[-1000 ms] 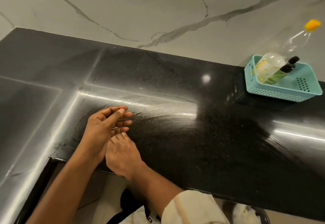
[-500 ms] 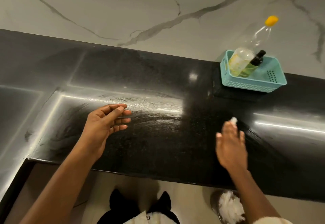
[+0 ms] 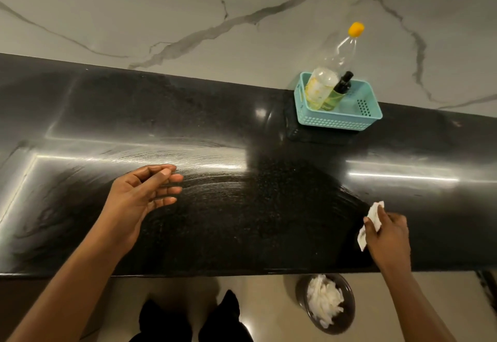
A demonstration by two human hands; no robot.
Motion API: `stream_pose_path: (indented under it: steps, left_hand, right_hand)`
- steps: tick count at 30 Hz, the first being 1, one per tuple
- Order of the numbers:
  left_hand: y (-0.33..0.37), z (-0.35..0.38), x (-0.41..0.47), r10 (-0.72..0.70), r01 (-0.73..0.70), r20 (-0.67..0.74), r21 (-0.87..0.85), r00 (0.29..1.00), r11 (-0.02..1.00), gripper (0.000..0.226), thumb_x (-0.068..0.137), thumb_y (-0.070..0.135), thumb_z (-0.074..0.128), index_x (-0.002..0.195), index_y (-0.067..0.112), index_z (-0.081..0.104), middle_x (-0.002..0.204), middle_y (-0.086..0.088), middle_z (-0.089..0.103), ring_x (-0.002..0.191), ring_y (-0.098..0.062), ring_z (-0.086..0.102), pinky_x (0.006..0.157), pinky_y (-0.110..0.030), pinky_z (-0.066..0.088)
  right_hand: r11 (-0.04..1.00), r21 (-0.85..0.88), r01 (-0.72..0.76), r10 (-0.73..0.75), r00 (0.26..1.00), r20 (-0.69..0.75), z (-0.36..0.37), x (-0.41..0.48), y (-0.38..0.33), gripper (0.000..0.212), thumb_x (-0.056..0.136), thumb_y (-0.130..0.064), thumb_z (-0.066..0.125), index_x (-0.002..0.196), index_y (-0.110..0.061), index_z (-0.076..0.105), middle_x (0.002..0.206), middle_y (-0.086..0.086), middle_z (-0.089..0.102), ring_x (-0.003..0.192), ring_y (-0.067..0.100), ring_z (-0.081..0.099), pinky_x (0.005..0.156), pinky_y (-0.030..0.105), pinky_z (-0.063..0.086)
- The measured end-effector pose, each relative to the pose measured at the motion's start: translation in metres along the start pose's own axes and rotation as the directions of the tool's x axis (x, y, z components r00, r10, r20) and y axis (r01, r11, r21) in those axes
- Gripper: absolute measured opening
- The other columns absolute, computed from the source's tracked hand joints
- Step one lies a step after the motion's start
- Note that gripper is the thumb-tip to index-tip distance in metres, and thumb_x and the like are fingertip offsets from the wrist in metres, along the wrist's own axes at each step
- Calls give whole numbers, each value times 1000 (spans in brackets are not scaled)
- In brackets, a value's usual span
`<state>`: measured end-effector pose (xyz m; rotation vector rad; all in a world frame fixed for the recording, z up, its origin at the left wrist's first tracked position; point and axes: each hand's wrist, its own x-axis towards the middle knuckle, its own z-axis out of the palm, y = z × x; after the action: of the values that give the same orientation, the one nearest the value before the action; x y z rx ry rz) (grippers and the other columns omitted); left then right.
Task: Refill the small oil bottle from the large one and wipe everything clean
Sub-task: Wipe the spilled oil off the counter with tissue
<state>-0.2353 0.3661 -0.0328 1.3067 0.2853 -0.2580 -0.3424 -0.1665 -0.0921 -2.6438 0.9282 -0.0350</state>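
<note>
Here the polished black granite countertop fills the middle of the view, glossy and speckled, with curved greasy smears catching the light at its left-centre. The right hand sits at the near right edge, fingers closed around a crumpled white tissue pressed to the stone. The left hand hovers over the near left, fingers loosely curled and holding nothing. Far right, against the veined marble wall, a perforated teal plastic basket holds the large clear bottle with a rounded yellow cap, leaning, and touching it the small oil bottle, seemingly filled with yellowish oil under a black pump top. Below the counter, on the floor, a dark round bin contains wadded white tissues.
</note>
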Motion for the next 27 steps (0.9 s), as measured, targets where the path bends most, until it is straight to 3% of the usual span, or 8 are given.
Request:
stream_pose_path:
  steps: [5,9,12,17,20,23,25,27]
  left_hand:
    - [1,-1,4,-6,6,13,-4,1000,1000,35,91,32,74,119,13,79,115,-16,82,101,-31,81,80,-32,66]
    - [0,-4,6,-14,14,17,1,1000,1000,33,90,31,74,117,14,80,115,-17,81,98,-30,81,78,-32,67]
    - [0,-4,8,-22,22,26,-7,999,1000,31,89,32,74,115,16,81,115,-17,81,98,-29,80,76,-29,67]
    - [-1,-12,13,-19,19,30,6,999,1000,33,86,37,76,114,20,83,116,-15,82,101,-30,81,78,-30,67]
    - [0,-17,14,-12,12,15,-7,1000,1000,41,81,42,79,115,20,83,116,-15,82,101,-30,81,79,-31,68]
    - [2,-19,17,8,-8,-7,-25,1000,1000,34,86,36,77,114,16,83,115,-16,82,98,-28,82,80,-31,68]
    - [5,-18,19,24,-24,-18,-21,1000,999,32,88,34,75,113,15,82,114,-17,82,96,-27,82,80,-31,68]
    - [9,-17,19,44,-44,-26,-10,999,999,40,84,39,79,116,16,82,115,-16,81,97,-27,82,81,-32,68]
  right_hand:
    - [982,77,-172,171,985,23,6,5,-1,36,111,-22,51,141,-3,55,118,11,55,87,28,64,81,47,59]
    - [975,0,-222,222,975,22,15,11,-11,35,106,-12,56,136,5,52,125,26,53,93,42,66,85,53,61]
    - [969,-53,-240,240,971,-12,22,18,-26,36,110,-24,50,123,8,57,121,29,49,81,39,60,82,47,57]
    - [958,1,-288,288,957,-35,31,39,-84,30,95,-2,62,121,14,63,126,31,51,98,49,64,92,47,56]
    - [988,80,-129,132,991,-29,49,40,-169,25,89,8,60,112,5,68,101,12,64,82,25,65,74,26,45]
    - [957,234,174,-184,983,20,86,3,-280,30,90,14,52,105,-6,69,88,-4,61,73,14,60,67,28,45]
    - [886,179,428,-457,872,175,123,-51,-342,32,99,6,46,123,-3,66,113,9,63,101,26,64,82,31,52]
    - [787,157,596,-610,715,343,145,-121,-382,29,101,-4,47,126,-6,63,120,16,62,107,34,62,89,43,57]
